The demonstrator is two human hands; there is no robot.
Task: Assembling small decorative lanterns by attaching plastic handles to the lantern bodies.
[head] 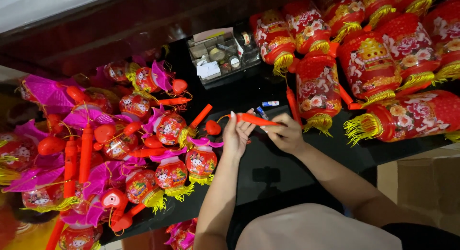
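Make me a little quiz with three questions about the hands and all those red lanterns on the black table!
1. True or false: both the left hand and the right hand are on the slim orange-red plastic handle stick.
2. Which lies closest beyond that stick? A) small white tube with a blue cap B) clear plastic organiser box of small parts C) brown cardboard box
3. Fill in: the big red cylinder lanterns with yellow tassels lie on the person's ____ side.

Key: 1 true; 2 A; 3 right.
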